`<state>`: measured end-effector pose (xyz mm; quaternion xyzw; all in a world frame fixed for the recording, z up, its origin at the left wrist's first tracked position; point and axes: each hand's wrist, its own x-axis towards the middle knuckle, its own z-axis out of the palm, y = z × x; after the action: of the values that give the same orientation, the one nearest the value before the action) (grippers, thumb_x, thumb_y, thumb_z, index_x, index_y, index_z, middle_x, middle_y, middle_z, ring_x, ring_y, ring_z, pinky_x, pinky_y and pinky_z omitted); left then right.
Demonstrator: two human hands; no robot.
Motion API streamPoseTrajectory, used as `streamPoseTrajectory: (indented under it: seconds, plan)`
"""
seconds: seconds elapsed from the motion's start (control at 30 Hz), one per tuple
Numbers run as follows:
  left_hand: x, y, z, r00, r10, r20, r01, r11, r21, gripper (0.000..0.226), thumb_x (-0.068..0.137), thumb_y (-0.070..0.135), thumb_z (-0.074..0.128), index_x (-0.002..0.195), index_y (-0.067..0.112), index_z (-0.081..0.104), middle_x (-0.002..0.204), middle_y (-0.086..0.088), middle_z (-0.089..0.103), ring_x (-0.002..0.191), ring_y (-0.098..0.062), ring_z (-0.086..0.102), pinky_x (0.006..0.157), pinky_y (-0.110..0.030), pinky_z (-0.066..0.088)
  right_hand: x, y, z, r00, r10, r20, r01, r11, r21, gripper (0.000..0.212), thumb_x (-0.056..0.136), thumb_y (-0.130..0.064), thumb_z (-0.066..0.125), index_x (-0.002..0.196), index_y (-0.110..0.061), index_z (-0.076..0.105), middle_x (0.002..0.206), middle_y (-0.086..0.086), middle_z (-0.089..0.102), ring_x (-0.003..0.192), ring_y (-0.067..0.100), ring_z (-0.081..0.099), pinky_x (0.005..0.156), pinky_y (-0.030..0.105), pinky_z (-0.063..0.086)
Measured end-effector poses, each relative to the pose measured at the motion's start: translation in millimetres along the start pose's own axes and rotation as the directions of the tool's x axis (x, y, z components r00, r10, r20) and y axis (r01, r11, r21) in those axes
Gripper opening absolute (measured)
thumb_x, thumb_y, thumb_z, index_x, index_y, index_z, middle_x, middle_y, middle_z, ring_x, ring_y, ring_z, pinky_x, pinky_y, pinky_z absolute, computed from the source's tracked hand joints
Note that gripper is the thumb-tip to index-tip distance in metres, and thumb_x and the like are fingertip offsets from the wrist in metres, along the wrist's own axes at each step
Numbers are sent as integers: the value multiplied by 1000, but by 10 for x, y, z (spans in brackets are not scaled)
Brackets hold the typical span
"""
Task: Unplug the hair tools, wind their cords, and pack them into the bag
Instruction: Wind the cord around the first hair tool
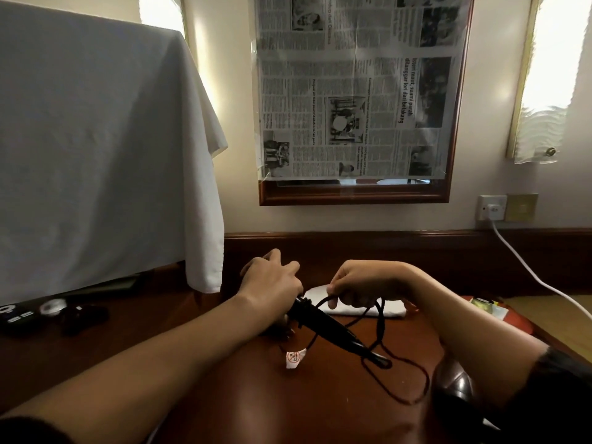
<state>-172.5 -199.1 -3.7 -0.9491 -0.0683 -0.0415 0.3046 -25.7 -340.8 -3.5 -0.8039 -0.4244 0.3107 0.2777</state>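
A black hair tool [323, 325] lies slanted over the brown desk [256, 395], its handle end pointing toward me. My left hand [272, 280] grips its far end. My right hand [362, 283] is closed on a strand of the tool's black cord [381, 318], which loops loosely over the desk to the right. A white warning tag [294, 358] hangs on the cord near the desk's middle. A folded white cloth or pouch [362, 307] lies just behind my hands. No bag is clearly visible.
A white plug [493, 210] sits in the wall socket at right, its white cable [538, 280] running down to the right. A white sheet [96, 155] drapes something at left. Small dark items [80, 315] lie beneath it. A dark rounded object [455, 382] sits near my right arm.
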Motion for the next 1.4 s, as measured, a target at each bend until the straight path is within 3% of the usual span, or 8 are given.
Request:
streamPoseTrajectory:
  seconds: [0.23, 0.37, 0.47, 0.6, 0.9, 1.13, 1.3, 1.4]
  plan:
    - [20, 161, 20, 990, -125, -68, 139, 946, 293, 31, 96, 24, 53, 120, 7, 63, 131, -22, 39, 117, -54, 34, 68, -55, 51, -80, -236, 56, 999, 41, 4, -41, 999, 7, 29, 100, -13, 47, 120, 0, 64, 76, 2, 53, 49, 9, 36, 47, 24, 27]
    - [27, 68, 43, 951, -290, -108, 310, 892, 329, 37, 94, 27, 55, 125, 6, 60, 132, -23, 38, 119, -53, 33, 75, -57, 50, -149, -211, 181, 995, 28, 91, -41, 989, 143, 34, 103, -23, 44, 132, -39, 46, 76, 1, 55, 53, 10, 43, 51, 24, 33]
    - [37, -58, 70, 916, -382, -127, 401, 887, 228, 36, 93, 28, 58, 123, 10, 62, 132, -19, 40, 121, -48, 34, 78, -56, 52, -98, -145, 306, 997, -63, 40, 48, 953, 299, 39, 104, -22, 37, 135, -44, 41, 69, -2, 44, 51, 9, 37, 46, 23, 27]
    - [83, -230, 173, 855, -503, -126, 511, 859, 40, 38, 88, 36, 65, 122, 19, 63, 133, -12, 45, 122, -43, 37, 78, -51, 55, 46, -130, 487, 970, -193, -146, 239, 851, 468, 32, 107, -19, 30, 133, -9, 45, 64, -2, 33, 47, 8, 29, 41, 21, 23]
    - [122, -411, 249, 809, -584, -69, 525, 770, -363, 48, 84, 56, 67, 125, 32, 62, 129, -2, 49, 120, -34, 42, 80, -40, 50, 102, -103, 754, 951, -293, -97, 308, 917, 255, 29, 108, -31, 32, 129, -27, 51, 70, 5, 51, 57, 16, 49, 54, 28, 40]
    - [140, -529, 306, 913, -408, -8, 274, 628, -729, 35, 78, 62, 68, 107, 42, 67, 94, 8, 57, 93, -18, 57, 72, -34, 47, 206, 69, 855, 957, -287, -50, 279, 851, 446, 40, 106, -41, 33, 94, -13, 59, 65, 1, 28, 53, 10, 25, 50, 21, 26]
    - [87, -553, 271, 986, -167, 10, 102, 549, -830, 24, 82, 52, 70, 101, 38, 71, 84, 13, 61, 82, -9, 61, 64, -23, 41, 212, 326, 668, 964, -248, -92, 262, 845, 467, 45, 92, -56, 50, 68, -19, 38, 63, -1, 27, 52, 9, 27, 59, 27, 31]
    - [29, -531, 229, 997, -72, 40, 70, 496, -865, 20, 85, 45, 72, 104, 40, 69, 91, 19, 56, 87, -3, 57, 68, -15, 38, 187, 447, 533, 969, -223, -109, 248, 901, 355, 58, 86, -66, 57, 62, -15, 44, 57, 4, 41, 51, 13, 41, 65, 33, 42]
